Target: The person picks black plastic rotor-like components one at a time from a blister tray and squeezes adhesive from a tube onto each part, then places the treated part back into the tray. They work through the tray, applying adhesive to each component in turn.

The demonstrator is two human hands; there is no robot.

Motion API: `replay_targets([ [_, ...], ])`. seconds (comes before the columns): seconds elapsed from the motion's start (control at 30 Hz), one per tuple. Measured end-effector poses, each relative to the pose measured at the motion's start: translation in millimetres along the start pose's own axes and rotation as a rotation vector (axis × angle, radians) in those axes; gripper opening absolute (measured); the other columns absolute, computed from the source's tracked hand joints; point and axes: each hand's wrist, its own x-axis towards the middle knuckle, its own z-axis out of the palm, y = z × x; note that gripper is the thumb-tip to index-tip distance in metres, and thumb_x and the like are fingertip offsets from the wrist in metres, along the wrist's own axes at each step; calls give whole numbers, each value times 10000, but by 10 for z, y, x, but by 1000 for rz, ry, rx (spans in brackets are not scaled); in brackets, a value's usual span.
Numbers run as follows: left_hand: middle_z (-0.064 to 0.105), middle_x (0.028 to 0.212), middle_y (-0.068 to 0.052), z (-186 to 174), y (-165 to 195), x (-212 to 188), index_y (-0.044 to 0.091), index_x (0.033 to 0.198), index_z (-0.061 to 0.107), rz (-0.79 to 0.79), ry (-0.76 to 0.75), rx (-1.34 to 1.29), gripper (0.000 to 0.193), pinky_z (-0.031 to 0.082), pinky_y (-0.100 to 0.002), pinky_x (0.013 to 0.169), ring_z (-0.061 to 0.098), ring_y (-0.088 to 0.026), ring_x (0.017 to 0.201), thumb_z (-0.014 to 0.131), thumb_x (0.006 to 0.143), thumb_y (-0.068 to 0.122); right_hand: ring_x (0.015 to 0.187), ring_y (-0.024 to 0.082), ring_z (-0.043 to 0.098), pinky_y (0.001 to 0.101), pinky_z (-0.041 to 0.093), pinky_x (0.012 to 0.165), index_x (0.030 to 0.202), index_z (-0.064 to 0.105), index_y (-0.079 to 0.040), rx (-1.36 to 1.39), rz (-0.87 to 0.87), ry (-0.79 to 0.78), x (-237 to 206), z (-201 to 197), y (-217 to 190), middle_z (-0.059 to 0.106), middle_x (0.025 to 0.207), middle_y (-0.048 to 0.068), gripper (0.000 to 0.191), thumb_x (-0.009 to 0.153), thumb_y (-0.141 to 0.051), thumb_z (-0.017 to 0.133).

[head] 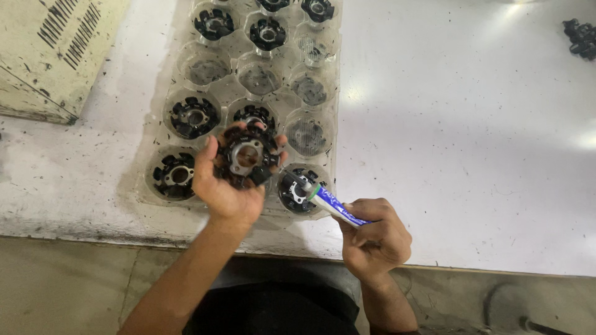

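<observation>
My left hand (225,186) holds a round black stator core (246,155) with a metal centre hub, lifted just above the clear plastic tray (155,124). My right hand (375,239) grips a white and blue tube (335,208), its nozzle pointing up-left toward the held core and ending a little short of it. The tray's cups hold several more black cores, such as one core (194,116) at the left and another core (176,175) at the front left; some cups are empty.
A cream metal box (56,49) with vent slots stands at the back left. The white tabletop (465,136) spreads to the right, with a small pile of black parts (580,38) at the far right corner. The table's front edge runs just below my hands.
</observation>
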Motion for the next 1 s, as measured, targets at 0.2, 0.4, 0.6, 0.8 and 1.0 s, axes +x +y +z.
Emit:
replay_targets([
  [0.2,754,1037,-112,-351,242,257,72,1130,715,138,-169,1346,238,572,-405,775,716,-230,840,567,1030,228,824,167,685,263,557,633,737,457,-90,75,118,30,-12,-139,-2,677,905,132,419,789,131,809],
  [0.4,731,998,-92,-362,437,105,84,1158,750,406,-404,2176,333,568,-433,778,697,-315,895,663,837,86,807,139,667,245,530,625,729,445,-91,62,135,47,-7,-191,52,688,912,138,432,813,113,816],
  [0.6,726,1034,-57,-106,260,-53,123,1140,743,787,-585,2265,376,557,-423,795,670,-271,974,739,765,141,816,118,659,206,507,592,741,451,-97,72,139,82,-14,-195,111,697,936,143,413,847,92,802],
  [0.8,733,883,-93,-13,-434,509,159,985,753,379,-1180,2229,306,562,-448,790,672,-310,913,706,735,-12,758,66,615,182,458,562,762,448,-106,117,173,118,-62,-178,139,704,951,129,417,878,84,801],
  [1.0,713,818,-80,-4,-671,645,124,894,711,417,-1404,2427,55,604,-372,663,699,-233,734,721,928,82,731,61,597,180,460,572,805,446,-115,115,182,162,-116,-228,165,702,994,143,402,927,72,781],
])
